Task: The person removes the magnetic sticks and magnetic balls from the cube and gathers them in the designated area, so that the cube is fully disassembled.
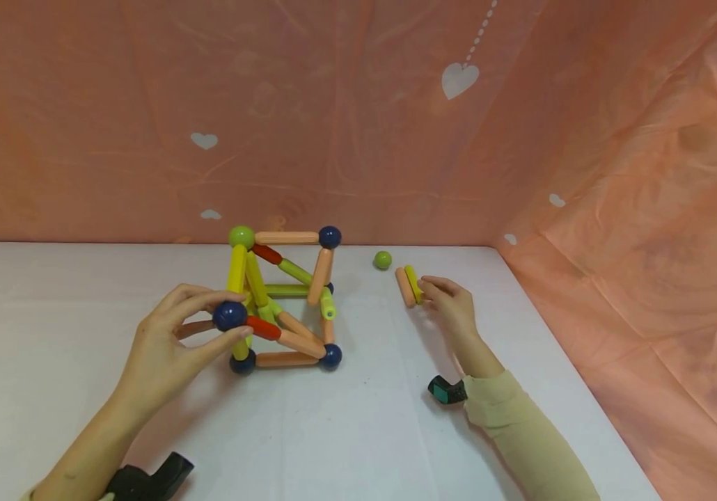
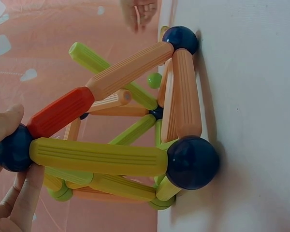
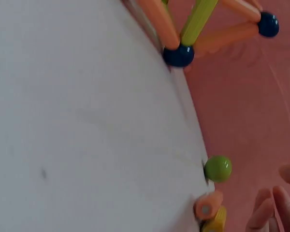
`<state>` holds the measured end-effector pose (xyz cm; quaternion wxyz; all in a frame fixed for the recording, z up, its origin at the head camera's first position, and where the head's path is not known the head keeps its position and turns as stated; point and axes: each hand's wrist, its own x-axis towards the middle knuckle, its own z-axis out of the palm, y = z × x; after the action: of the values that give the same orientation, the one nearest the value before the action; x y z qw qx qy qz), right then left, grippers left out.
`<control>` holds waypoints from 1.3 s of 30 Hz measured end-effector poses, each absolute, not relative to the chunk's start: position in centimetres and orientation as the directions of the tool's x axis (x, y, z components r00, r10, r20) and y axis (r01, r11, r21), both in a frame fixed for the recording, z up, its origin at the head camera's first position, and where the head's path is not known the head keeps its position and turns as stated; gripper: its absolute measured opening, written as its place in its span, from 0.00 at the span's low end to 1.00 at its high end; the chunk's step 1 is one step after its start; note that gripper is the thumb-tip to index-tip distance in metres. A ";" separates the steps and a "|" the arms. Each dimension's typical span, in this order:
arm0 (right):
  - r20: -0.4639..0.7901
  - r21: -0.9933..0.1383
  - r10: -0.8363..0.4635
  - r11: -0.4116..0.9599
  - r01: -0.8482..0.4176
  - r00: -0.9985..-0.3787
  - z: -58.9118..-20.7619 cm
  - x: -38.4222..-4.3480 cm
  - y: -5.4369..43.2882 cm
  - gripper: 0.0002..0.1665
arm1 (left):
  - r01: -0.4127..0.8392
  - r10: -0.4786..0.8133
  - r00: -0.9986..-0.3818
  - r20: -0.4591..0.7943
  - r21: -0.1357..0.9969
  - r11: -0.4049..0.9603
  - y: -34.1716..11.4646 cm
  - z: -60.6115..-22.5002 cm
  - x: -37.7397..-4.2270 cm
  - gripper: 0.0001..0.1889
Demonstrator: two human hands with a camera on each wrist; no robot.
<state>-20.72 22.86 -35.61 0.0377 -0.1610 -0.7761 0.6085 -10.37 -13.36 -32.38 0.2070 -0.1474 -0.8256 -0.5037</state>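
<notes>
My left hand [image 1: 164, 341] pinches a dark blue ball [image 1: 230, 316] at the raised front corner of a frame of magnetic sticks and balls. From that ball a red stick [image 2: 62, 112] and a yellow stick [image 2: 99, 156] run off, the yellow one down to another blue ball [image 2: 193, 163] on the table. My right hand [image 1: 452, 306] hovers beside a loose yellow stick [image 1: 413, 284], its fingers [image 3: 260, 212] loosely bent and holding nothing. An orange-beige stick [image 1: 405, 287] lies alongside the yellow one. Behind them sits a loose green ball [image 1: 383, 260].
The white table [image 1: 371, 431] ends at a pink-orange cloth [image 1: 358, 125] hung behind and on the right. A green ball [image 1: 242, 236] tops the frame's back left corner. A light green stick [image 1: 328, 304] juts from the frame's right side.
</notes>
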 end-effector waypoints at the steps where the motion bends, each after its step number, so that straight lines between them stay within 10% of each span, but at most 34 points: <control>1: -0.120 -0.959 0.284 0.214 0.185 -0.951 -35.4 -20.6 22.6 0.22 | 0.451 0.034 -0.871 0.490 0.771 0.450 -13.4 -32.4 -10.4 0.22; 18: -0.042 -0.999 0.068 0.004 0.042 -0.997 -34.0 -18.4 17.9 0.12 | 0.440 0.035 -0.877 0.479 0.771 0.460 -13.4 -32.5 -10.4 0.21; 39: 0.063 -0.992 -0.227 0.089 -0.085 -0.972 -33.5 -16.0 14.1 0.17 | 0.434 0.038 -0.881 0.472 0.773 0.462 -13.2 -32.6 -10.6 0.20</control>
<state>-16.05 14.07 -33.55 -0.0532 0.1060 -0.7361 0.6664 -10.60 -13.20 -32.63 0.1987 -0.1420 -0.8315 -0.4989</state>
